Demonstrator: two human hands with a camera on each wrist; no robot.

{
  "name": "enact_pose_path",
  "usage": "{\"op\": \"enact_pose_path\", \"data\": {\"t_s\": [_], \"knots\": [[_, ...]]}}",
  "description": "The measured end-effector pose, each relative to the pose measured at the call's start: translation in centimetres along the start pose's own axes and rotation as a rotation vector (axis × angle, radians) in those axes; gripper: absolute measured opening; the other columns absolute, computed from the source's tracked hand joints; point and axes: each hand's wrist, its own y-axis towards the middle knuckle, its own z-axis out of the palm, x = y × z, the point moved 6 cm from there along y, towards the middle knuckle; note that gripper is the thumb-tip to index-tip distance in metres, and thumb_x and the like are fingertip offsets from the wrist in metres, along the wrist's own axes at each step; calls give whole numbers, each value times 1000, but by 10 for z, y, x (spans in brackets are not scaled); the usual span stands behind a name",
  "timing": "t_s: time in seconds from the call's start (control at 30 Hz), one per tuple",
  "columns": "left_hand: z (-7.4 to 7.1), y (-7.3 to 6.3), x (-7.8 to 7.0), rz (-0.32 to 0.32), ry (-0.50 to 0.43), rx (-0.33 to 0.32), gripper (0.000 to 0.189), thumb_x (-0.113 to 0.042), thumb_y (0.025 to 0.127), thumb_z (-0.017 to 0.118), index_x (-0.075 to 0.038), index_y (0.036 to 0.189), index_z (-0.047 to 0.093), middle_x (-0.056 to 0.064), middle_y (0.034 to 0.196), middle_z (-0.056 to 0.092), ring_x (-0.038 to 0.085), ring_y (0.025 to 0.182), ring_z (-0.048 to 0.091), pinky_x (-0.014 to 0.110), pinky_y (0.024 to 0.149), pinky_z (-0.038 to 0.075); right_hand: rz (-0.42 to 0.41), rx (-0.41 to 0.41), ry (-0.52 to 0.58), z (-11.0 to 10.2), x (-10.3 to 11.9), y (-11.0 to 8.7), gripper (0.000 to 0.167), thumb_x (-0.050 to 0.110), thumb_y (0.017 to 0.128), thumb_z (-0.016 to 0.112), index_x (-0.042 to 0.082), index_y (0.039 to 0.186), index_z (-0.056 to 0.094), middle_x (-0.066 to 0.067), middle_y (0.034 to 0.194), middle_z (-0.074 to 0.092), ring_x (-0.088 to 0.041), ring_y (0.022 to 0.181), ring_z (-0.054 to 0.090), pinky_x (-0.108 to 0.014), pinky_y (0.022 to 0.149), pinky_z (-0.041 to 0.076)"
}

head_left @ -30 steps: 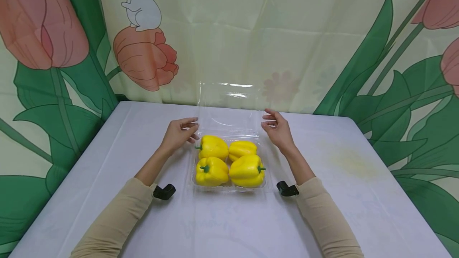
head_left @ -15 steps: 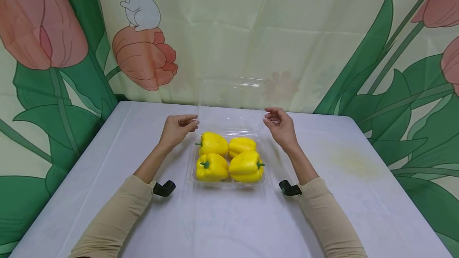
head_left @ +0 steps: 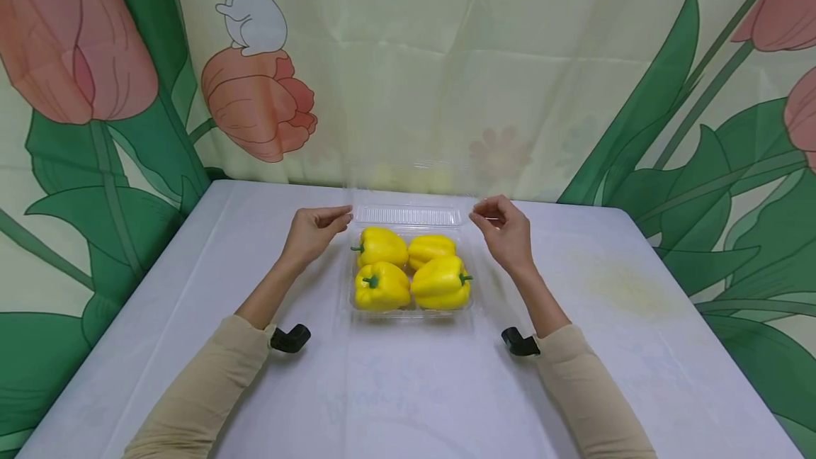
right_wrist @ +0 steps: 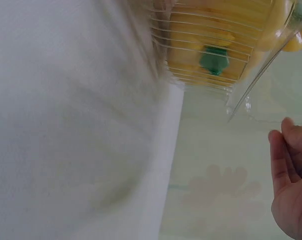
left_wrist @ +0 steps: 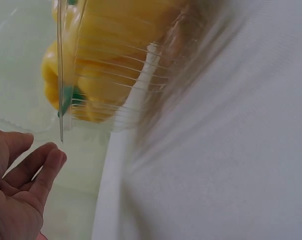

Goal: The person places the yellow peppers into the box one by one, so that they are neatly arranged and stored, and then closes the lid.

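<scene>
In the head view, a clear plastic clamshell box [head_left: 408, 313] stands on the table with several yellow bell peppers [head_left: 442, 283] inside. Its transparent lid [head_left: 408, 215] is raised at the far side. At the lid's left edge, my left hand [head_left: 310, 234] pinches with thumb and fingertips. My right hand [head_left: 507, 236] pinches the opposite edge in the same way. The left wrist view shows the left fingertips [left_wrist: 53, 150] at the thin lid edge, a small gap visible beside the thumb. Thumb and index meet at the lid edge in the right wrist view.
A white cloth covers the table [head_left: 255, 388]; its far edge meets a printed curtain [head_left: 408, 62] with tulips and a white animal. A black camera mount [head_left: 290, 338] sits on the left wrist, another black mount [head_left: 520, 342] on the right.
The box with its peppers has shifted slightly away from me. The lid has changed its tilt, its top edge now lower. The fingers of both hands have closed in at the lid's sides.
</scene>
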Motion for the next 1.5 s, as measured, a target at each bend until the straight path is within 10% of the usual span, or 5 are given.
{"op": "enact_pose_path", "data": {"t_s": [0.2, 0.63, 1.0, 1.5], "knots": [[-2, -9, 4, -26, -8, 23, 36, -22, 102, 64, -3, 132, 69, 18, 121, 73, 34, 107, 72, 36, 93, 57, -73, 39, 3, -5, 4, -9, 13, 3, 90, 75, -1, 101, 70, -15, 99, 72, -10, 88, 69, -12, 80, 52], [9, -29, 5, -156, -105, 82, 81, -60, 106, 23, 5, 147, 49, 26, 146, 55, 39, 135, 54, 47, 112, 43, 27, 187, 28, -10, -3, -30, 23, 8, 103, 59, -5, 119, 68, -21, 114, 72, -37, 105, 70, -13, 88, 52], [16, -41, 1, -121, -80, 129, 65, -50, 108, 29, -7, 154, 44, 15, 154, 48, 39, 133, 55, 52, 108, 46, 262, 285, -24, -13, -8, -49, 56, 38, 111, 29, 1, 142, 58, -21, 136, 63, -38, 127, 58, -55, 113, 40], [20, -82, 0, -263, -55, 168, 59, -42, 108, 35, -10, 157, 40, 14, 160, 41, 37, 138, 50, 51, 113, 42, 213, 365, -96, -18, 16, -82, 58, 36, 109, 24, 3, 145, 54, -19, 141, 61, -41, 122, 62, -65, 109, 39]]}}
